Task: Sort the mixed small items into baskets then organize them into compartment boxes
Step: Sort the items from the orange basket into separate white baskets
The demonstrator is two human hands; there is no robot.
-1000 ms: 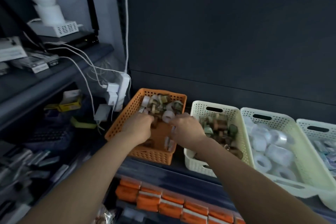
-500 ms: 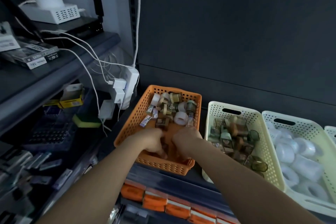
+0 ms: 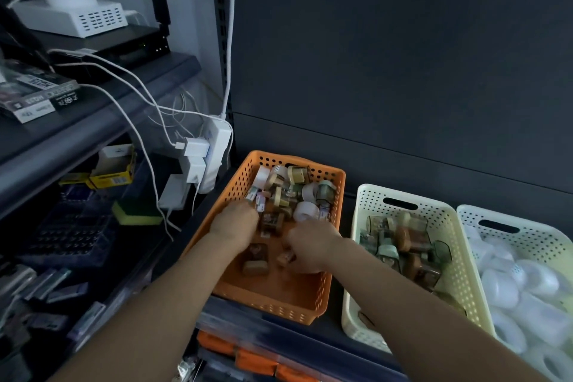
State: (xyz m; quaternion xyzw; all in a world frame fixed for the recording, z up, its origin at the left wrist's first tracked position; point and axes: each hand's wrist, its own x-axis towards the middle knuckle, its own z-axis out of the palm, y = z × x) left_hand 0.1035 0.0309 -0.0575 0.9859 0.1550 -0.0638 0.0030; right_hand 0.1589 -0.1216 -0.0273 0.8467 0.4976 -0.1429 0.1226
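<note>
An orange perforated basket [image 3: 322, 298] sits on the dark shelf and holds several small tape rolls and brown dispensers [image 3: 291, 192] heaped at its far end. Both hands are inside it. My left hand [image 3: 234, 223] is curled, fingers down among the items at the heap's near edge. My right hand [image 3: 311, 246] is curled near the basket's right wall over small brown pieces [image 3: 285, 257]. Whether either hand grips a piece is hidden by the fingers. Two brown dispensers [image 3: 255, 259] lie loose on the basket floor.
A cream basket [image 3: 369, 205] of brown and green dispensers stands to the right, then a white basket [image 3: 555, 236] of white rolls. A power strip with chargers and cables [image 3: 201, 161] hangs left of the orange basket. Cluttered shelves fill the left. Orange boxes [image 3: 257, 363] sit below.
The view has shifted so the baskets appear further right. My hands drew back toward the basket's near end, then my left hand moved forward to the heap again.
</note>
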